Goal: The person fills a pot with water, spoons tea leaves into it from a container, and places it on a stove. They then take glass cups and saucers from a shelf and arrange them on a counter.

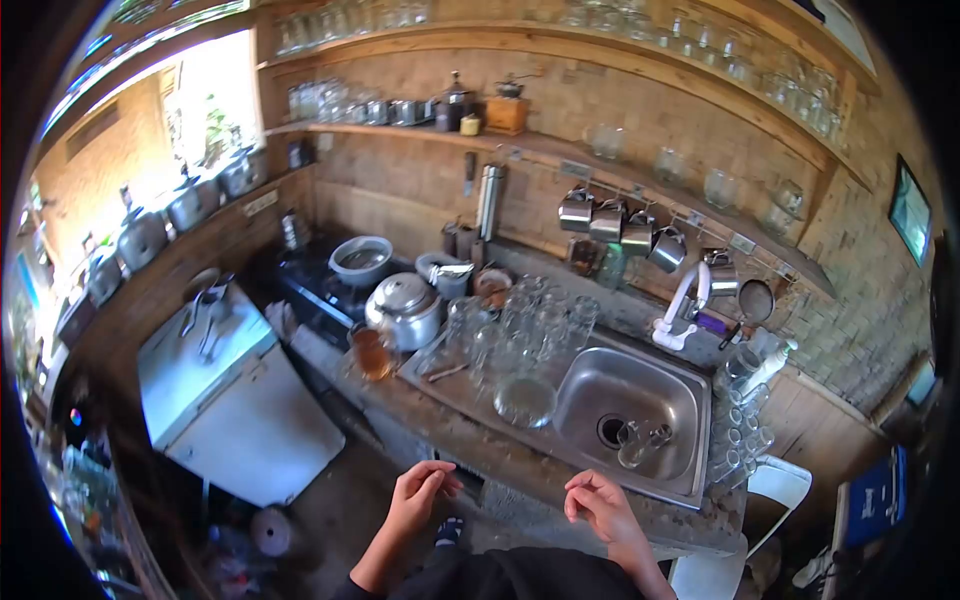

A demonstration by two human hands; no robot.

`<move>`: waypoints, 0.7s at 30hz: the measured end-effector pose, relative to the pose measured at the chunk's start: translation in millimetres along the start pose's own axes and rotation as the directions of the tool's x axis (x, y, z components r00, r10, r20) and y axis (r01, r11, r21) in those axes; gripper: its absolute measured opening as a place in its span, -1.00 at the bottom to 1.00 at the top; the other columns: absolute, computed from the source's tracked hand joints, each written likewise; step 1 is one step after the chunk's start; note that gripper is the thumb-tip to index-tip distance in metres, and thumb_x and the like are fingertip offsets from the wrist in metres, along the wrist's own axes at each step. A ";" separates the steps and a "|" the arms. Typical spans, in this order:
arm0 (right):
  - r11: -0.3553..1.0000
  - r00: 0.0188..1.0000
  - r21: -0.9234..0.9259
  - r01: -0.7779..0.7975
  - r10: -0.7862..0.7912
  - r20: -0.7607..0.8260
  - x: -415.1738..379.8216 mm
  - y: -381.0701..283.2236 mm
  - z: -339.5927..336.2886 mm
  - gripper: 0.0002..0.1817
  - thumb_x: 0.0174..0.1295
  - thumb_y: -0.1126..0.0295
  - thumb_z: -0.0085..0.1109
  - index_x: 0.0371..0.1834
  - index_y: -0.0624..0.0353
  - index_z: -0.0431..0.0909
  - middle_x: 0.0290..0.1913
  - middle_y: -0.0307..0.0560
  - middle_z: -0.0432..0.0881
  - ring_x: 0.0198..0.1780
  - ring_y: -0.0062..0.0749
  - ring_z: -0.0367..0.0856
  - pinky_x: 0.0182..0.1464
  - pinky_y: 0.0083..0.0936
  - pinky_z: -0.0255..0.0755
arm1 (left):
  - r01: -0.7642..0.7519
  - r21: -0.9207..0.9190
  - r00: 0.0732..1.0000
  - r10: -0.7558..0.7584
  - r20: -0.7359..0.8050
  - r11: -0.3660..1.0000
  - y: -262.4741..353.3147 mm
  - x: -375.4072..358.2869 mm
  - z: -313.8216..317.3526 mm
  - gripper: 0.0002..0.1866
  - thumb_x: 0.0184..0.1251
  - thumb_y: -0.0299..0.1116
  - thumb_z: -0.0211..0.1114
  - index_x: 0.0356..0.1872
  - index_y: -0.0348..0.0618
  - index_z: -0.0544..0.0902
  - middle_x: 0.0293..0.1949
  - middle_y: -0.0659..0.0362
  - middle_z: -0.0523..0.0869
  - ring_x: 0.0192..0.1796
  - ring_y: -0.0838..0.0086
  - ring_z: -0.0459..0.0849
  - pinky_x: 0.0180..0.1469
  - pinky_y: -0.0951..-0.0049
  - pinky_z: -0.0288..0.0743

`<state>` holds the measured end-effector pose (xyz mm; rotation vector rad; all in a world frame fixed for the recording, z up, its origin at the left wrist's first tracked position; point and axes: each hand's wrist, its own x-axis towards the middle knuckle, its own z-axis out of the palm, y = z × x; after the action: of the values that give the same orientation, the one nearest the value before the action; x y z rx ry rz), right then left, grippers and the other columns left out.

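My left hand (pixel 424 493) hovers in front of the counter's near edge, its fingers loosely bent with nothing in them. Across from it, my right hand (pixel 598 503) is also empty, fingers half curled, just in front of the sink (pixel 660 390). The two hands are apart and touch nothing. Two small glasses (pixel 633 444) lie at the bottom of the sink beside the drain. On the drainboard left of the sink, many clear glasses (pixel 525 320) stand crowded together, and a wide glass bowl (pixel 524 400) sits at their front.
A white faucet (pixel 682 305) rises behind the sink. Small glasses (pixel 738 430) and a pump bottle (pixel 768 368) stand to its right. Further left are a glass mug of amber liquid (pixel 372 354), a lidded pot (pixel 403 308) and a stove (pixel 315 285). Metal mugs (pixel 606 220) hang above.
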<state>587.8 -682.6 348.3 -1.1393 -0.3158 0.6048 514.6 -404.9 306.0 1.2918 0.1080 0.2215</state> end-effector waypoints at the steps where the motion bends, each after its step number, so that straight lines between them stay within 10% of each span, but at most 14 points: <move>1: 1.000 1.000 -0.001 0.023 -0.023 -0.021 10.4 -0.8 -2.7 -0.89 0.27 0.53 -0.08 -0.20 0.26 0.44 -0.48 -0.12 0.50 -0.45 -0.52 0.46 -0.37 -0.60 0.36 | 0.012 0.012 1.000 -0.013 0.020 1.000 -1.0 18.0 -1.1 -0.79 0.36 -0.43 -0.01 -0.10 -0.28 0.53 -0.36 0.12 0.67 -0.35 0.57 0.58 -0.26 0.61 0.42; 12: 0.815 0.835 -0.391 0.429 -0.523 -0.173 157.0 -102.7 5.4 -0.88 0.25 0.49 -0.05 -0.19 0.25 0.41 -0.46 -0.08 0.50 -0.43 -0.52 0.46 -0.36 -0.66 0.35 | -0.064 0.005 0.951 0.059 0.305 0.998 97.7 225.2 -7.6 -0.79 0.35 -0.41 0.03 -0.10 -0.28 0.52 -0.39 0.12 0.66 -0.50 0.59 0.55 -0.44 0.64 0.42; 21: 0.773 0.775 -0.574 0.272 -0.529 -0.346 267.9 -217.1 -27.8 -0.78 0.26 0.36 0.05 -0.09 0.18 0.45 -0.21 -0.18 0.56 -0.20 -0.56 0.55 -0.23 -0.63 0.40 | -0.199 0.110 0.937 0.156 0.313 0.974 195.7 400.2 54.4 -0.77 0.32 -0.32 0.07 -0.17 -0.24 0.56 -0.42 0.17 0.64 -0.40 0.61 0.56 -0.41 0.62 0.43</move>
<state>879.0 -605.1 518.3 -1.6145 -0.2742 -0.2031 895.3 -316.2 526.6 1.4626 -0.2615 0.1696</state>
